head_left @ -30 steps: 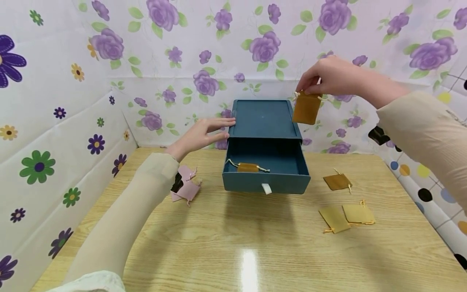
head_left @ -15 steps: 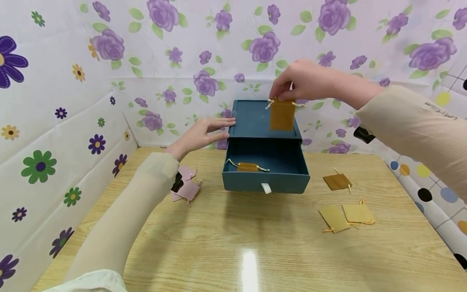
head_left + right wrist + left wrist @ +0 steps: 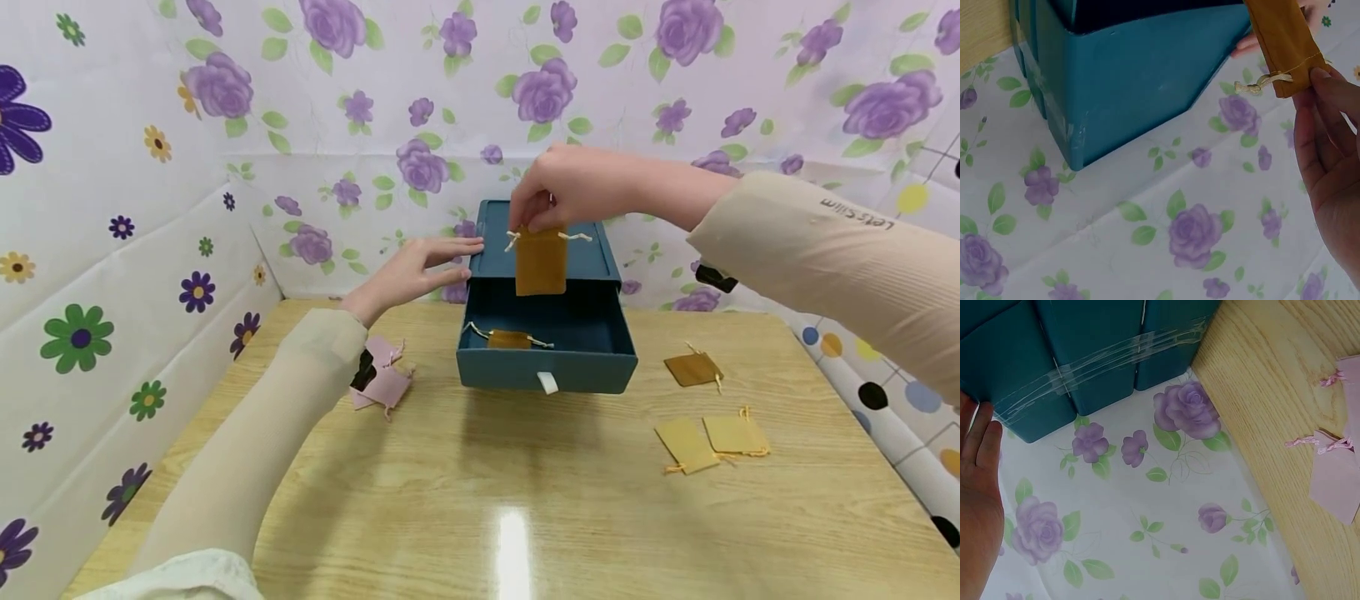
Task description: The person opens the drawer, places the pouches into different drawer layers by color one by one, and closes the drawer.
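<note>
My right hand [image 3: 573, 187] pinches the top edge of a brown drawstring pouch [image 3: 540, 268], its cream cords sticking out on both sides. In the head view the pouch hangs above the pulled-out drawer [image 3: 495, 372] of a dark blue drawer box [image 3: 497, 246]. Another brown pouch [image 3: 510, 339] lies inside that drawer, near its front left. With straight fingers, my left hand [image 3: 416, 268] rests on the box's upper left edge. From the right wrist, the thumb [image 3: 1338, 94] shows pressed on the pouch's corded end.
Pink pouches [image 3: 388, 385] lie left of the box on the wooden table [image 3: 420, 500]. At the right are one brown pouch [image 3: 693, 369] and two yellow pouches [image 3: 686, 444]. Clear tape [image 3: 1097, 365] runs across the stacked blue units. A flowered cloth [image 3: 337, 108] hangs behind.
My right hand has carried the brown pouch leftward and down, from right of the box to over the pulled-out drawer. The left hand has stayed on the box's edge.
</note>
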`<control>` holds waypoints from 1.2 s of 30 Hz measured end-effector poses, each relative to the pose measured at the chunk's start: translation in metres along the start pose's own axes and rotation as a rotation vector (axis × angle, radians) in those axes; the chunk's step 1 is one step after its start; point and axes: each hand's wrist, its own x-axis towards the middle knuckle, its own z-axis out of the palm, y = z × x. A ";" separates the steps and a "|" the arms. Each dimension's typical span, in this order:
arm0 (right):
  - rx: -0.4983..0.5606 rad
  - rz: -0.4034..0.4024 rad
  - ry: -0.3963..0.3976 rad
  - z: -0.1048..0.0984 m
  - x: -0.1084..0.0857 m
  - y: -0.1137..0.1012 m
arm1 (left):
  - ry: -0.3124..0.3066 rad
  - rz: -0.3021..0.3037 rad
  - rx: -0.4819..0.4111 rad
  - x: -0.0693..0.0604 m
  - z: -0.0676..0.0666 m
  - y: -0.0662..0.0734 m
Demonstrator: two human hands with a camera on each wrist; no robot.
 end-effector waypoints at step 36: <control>0.069 -0.074 -0.248 0.026 0.036 -0.033 | 0.010 -0.066 0.006 -0.001 -0.001 0.000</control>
